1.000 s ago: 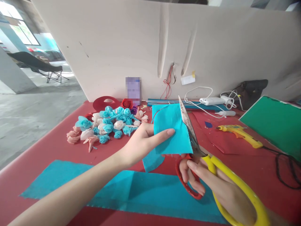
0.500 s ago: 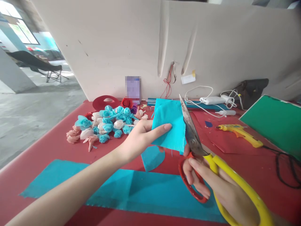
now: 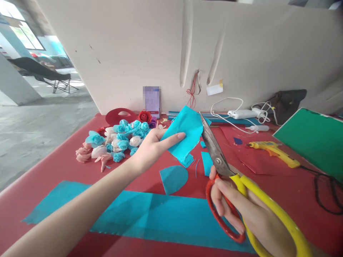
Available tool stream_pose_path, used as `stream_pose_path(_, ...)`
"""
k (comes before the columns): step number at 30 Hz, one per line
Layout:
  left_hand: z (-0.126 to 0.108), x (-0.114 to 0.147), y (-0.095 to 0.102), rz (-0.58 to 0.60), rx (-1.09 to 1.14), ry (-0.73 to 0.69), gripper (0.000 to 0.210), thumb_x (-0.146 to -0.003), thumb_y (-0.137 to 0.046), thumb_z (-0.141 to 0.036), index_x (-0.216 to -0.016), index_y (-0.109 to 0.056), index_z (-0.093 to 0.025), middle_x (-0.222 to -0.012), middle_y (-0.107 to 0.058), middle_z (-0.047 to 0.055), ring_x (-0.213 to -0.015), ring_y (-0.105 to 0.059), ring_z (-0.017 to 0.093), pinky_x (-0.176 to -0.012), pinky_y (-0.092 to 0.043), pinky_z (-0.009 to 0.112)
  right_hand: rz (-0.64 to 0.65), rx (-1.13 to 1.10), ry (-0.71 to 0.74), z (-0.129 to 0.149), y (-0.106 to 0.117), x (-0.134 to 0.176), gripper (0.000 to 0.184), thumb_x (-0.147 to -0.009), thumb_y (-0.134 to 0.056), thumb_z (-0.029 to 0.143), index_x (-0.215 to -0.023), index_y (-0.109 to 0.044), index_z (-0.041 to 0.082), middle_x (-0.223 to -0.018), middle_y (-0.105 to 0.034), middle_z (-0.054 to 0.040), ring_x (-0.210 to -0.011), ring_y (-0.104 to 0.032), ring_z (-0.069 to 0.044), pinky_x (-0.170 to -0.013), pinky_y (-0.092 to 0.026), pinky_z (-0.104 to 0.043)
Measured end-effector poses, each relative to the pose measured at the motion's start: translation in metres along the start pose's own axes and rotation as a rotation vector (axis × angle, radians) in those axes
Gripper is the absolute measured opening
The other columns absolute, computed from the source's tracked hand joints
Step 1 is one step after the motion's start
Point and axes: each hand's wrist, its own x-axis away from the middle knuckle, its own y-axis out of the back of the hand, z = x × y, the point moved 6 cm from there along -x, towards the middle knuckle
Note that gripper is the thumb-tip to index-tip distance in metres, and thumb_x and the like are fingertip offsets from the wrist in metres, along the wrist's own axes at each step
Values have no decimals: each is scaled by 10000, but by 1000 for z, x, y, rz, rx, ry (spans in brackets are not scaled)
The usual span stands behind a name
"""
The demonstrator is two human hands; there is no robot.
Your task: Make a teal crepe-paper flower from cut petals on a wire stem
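Observation:
My left hand (image 3: pixel 152 144) pinches a folded piece of turquoise fabric (image 3: pixel 184 128), thumb on top and fingers hidden beneath. In my right hand (image 3: pixel 254 214) is a pair of scissors (image 3: pixel 218 160) with one red and one yellow handle; fingers pass through the red loop. The blades look nearly together along the fabric's right edge, their tips pointing away from me. On the table below lies a round-ended turquoise cutout (image 3: pixel 174 180), with an offcut (image 3: pixel 207 163) to its right. A long turquoise strip (image 3: pixel 166 217) runs across the front, partly under my left forearm.
Fabric roses (image 3: pixel 123 144) in turquoise, white and pink are heaped at left on the red table (image 3: pixel 268 192). At right lie a yellow glue gun (image 3: pixel 276 153) with a black cord and a green board (image 3: pixel 313 139). A phone (image 3: pixel 152 101) leans against the back wall.
The folded fabric has turned and shifted left with my left hand, its upper right corner now trimmed into a slope. Offcuts now show on the table, and the scissors' tips have moved slightly left.

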Motion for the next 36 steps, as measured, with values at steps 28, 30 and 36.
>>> stream_pose_path(28, -6, 3, -1, 103, -92, 60, 350, -741, -618, -308, -464, -497, -131, -457, -478, -46, -419, -409, 36, -390, -293, 152, -49, 174, 82, 3, 8, 0, 178, -872, -392, 399, -891, -424, 225, -409, -358, 87, -309, -383, -86, -314, -396, -183)
stream_pose_path(30, -4, 2, 3, 70, -105, 73, 340, -722, -638, -333, -480, -517, -127, -473, -503, -40, -431, -435, 40, -398, -310, 148, -70, 216, 102, 2, 9, 2, 196, -883, -378, 411, -904, -434, 224, -390, -325, 96, -294, -377, -83, -310, -394, -178)
stream_pose_path(36, 4, -1, 14, -7, -83, 97, 370, -670, -684, -384, -474, -496, -134, -462, -494, -44, -422, -465, 54, -416, -354, 165, -90, 338, 144, 4, 9, 3, 233, -896, -367, 404, -901, -467, 194, -349, -304, 108, -273, -379, -76, -312, -394, -169)
